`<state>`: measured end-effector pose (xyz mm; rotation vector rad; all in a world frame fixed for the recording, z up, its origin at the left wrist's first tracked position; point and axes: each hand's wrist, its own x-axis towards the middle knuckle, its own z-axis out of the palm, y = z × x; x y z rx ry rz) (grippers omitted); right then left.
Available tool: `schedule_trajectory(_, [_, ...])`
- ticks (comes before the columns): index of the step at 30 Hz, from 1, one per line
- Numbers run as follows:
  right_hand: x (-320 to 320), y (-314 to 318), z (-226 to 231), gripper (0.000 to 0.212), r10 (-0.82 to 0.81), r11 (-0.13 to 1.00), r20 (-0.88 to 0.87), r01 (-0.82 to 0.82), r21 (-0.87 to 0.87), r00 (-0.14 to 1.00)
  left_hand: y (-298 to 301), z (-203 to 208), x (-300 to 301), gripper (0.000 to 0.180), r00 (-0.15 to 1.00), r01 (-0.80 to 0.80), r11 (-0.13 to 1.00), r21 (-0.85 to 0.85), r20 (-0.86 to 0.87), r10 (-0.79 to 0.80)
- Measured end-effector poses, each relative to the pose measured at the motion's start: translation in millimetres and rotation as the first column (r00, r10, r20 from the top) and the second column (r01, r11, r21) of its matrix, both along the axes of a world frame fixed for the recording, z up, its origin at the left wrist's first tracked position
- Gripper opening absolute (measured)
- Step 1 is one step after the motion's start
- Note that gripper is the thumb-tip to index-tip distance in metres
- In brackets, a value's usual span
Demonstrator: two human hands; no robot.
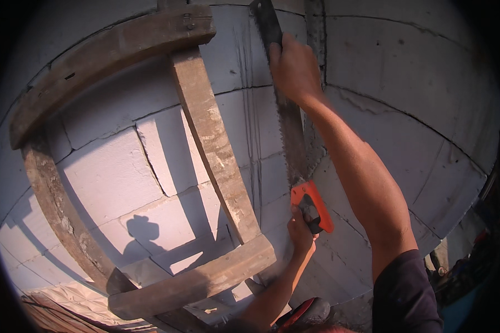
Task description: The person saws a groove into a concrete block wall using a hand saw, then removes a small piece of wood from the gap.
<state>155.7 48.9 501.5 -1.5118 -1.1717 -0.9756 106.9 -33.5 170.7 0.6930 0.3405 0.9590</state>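
A long hand saw (289, 130) with a dark toothed blade and an orange handle (323, 212) stands upright against a wall of pale grey blocks (405, 83). My left hand (301, 232) is shut on the handle at the saw's lower end. My right hand (294, 69) grips the blade near its upper tip, with the arm stretched up from the lower right. The blade lies along a rough vertical groove (314, 141) in the blocks.
A weathered wooden frame (214, 133) of thick planks leans on the wall left of the saw. Its lower crossbar (194, 283) ends close to my left hand. A shadow of a head (141, 227) falls on the blocks. Dim clutter (461, 261) sits at the far right.
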Motion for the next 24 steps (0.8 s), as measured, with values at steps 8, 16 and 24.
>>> schedule_trajectory(8, [-16, 2, -88, 0.021, 0.102, 0.989, -0.113, -0.112, -0.093, 0.988, -9, -99, -8, 0.055, 1.0, 0.023, 0.97, -0.243, 0.002, -0.023])
schedule_trajectory(16, [-16, -46, -280, 0.018, 0.096, 0.951, -0.32, -0.181, -0.25, 0.943, -98, -287, -72, 0.055, 0.951, 0.208, 0.921, -0.331, -0.152, -0.27])
schedule_trajectory(24, [-13, -35, -51, 0.022, 0.188, 0.981, -0.157, -0.194, -0.025, 0.97, -46, -65, -24, 0.057, 0.996, 0.012, 1.0, -0.011, -0.093, -0.013])
